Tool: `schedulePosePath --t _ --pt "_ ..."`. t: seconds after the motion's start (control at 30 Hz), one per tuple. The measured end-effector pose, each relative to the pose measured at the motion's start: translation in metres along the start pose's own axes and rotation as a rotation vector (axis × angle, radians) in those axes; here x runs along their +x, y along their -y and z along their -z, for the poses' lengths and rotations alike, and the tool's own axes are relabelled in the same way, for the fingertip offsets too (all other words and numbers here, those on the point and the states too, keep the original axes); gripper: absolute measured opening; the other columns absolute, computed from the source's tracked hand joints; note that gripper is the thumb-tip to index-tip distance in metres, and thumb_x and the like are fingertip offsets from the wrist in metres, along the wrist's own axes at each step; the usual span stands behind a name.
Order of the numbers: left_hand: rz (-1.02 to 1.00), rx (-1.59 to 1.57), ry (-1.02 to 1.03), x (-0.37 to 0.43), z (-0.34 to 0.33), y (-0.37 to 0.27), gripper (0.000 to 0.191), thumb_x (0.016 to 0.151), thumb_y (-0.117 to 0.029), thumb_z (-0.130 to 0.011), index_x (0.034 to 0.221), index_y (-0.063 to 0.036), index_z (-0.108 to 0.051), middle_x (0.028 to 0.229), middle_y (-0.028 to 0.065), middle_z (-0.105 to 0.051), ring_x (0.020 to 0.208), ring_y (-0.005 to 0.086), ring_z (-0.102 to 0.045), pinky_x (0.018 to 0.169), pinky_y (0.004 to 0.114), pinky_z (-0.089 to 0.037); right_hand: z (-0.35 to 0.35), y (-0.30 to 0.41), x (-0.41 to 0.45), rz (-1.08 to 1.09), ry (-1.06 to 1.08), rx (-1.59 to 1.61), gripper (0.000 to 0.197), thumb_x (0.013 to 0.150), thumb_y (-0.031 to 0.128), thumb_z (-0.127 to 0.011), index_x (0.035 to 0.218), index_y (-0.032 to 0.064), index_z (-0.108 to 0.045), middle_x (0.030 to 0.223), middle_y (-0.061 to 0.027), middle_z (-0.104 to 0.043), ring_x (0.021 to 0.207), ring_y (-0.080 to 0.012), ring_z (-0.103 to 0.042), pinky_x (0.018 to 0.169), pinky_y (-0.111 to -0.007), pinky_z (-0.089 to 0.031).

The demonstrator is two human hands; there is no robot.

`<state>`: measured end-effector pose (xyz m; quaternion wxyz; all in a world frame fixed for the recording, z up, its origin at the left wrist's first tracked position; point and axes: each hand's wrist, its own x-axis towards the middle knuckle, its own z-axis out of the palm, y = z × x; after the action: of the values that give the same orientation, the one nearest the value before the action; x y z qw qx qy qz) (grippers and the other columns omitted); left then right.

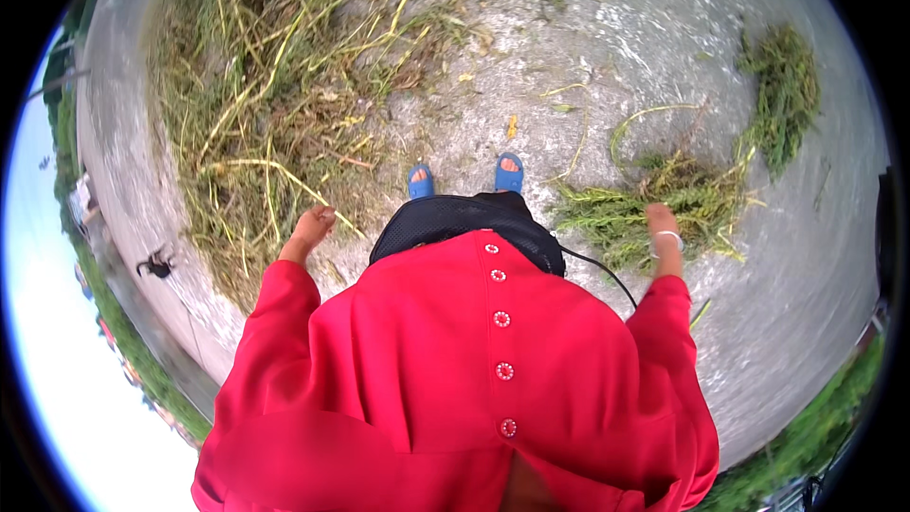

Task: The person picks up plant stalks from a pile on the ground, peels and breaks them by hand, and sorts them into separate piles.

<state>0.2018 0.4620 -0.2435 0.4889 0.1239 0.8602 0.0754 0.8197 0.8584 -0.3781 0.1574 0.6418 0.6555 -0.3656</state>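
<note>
My left hand (315, 225), fingers curled, is over the edge of a wide heap of cut plants (277, 107) with pale yellow-green stalks. A bent stalk (284, 169) runs close by its fingertips; whether the fingers grip it is not clear. My right hand (661, 220), with a light bangle (670, 236) at the wrist, appears in front of a bundle of leafy green stalks (611, 210). Its fingers are largely hidden, so I cannot tell whether it holds the bundle or only hovers above.
Rough grey concrete ground (540, 50) spreads around my blue sandals (509, 174). Another leafy clump (785, 96) lies at the far right. Black mesh fabric (462, 220) is at my waist, with a black cable (604, 270) beside it. A dark animal (156, 267) is off to the left.
</note>
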Motion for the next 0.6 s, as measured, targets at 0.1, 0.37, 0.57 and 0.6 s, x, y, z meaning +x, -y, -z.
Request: schedulePosePath --t 0.1,0.37,0.57,0.6 --pt "0.021 -0.069 0.023 0.017 -0.014 0.031 0.034 0.08 -0.023 -0.058 0.107 -0.0029 -0.056 0.08 0.0073 -0.062 0.063 0.0148 -0.058 0.06 0.027 -0.047 -0.057 0.071 -0.002 0.253 0.253 -0.156 0.037 0.08 0.037 -0.053 0.102 0.0075 -0.058 0.094 -0.0169 -0.061 0.088 -0.0309 -0.058 0.081 -0.035 -0.044" --pt "0.308 -0.416 0.191 0.154 -0.018 0.114 0.028 0.085 -0.021 -0.05 0.11 -0.0092 -0.053 0.088 0.0053 -0.06 0.07 0.0154 -0.057 0.057 0.029 -0.044 -0.092 0.175 -0.02 0.321 0.122 0.01 0.032 0.082 0.031 -0.053 0.103 0.007 -0.056 0.091 -0.0182 -0.061 0.084 -0.0324 -0.058 0.074 -0.037 -0.046" --pt "0.257 -0.732 0.218 0.387 -0.016 0.157 0.032 0.086 -0.018 -0.046 0.116 -0.0046 -0.045 0.084 0.0066 -0.059 0.067 0.0165 -0.056 0.052 0.029 -0.044 -0.147 0.085 -0.116 0.106 0.414 -0.679 0.02 0.079 0.023 -0.047 0.089 0.0076 -0.055 0.087 -0.0135 -0.057 0.085 -0.029 -0.055 0.071 -0.039 -0.046" --pt "0.25 -0.879 0.175 0.425 -0.014 0.161 0.035 0.087 -0.019 -0.045 0.118 -0.0035 -0.043 0.087 0.0078 -0.06 0.07 0.0174 -0.058 0.054 0.031 -0.045 -0.159 0.068 -0.138 -0.051 0.388 -0.482 0.021 0.077 0.028 -0.049 0.086 0.0088 -0.055 0.082 -0.0125 -0.059 0.08 -0.0273 -0.057 0.069 -0.039 -0.046"
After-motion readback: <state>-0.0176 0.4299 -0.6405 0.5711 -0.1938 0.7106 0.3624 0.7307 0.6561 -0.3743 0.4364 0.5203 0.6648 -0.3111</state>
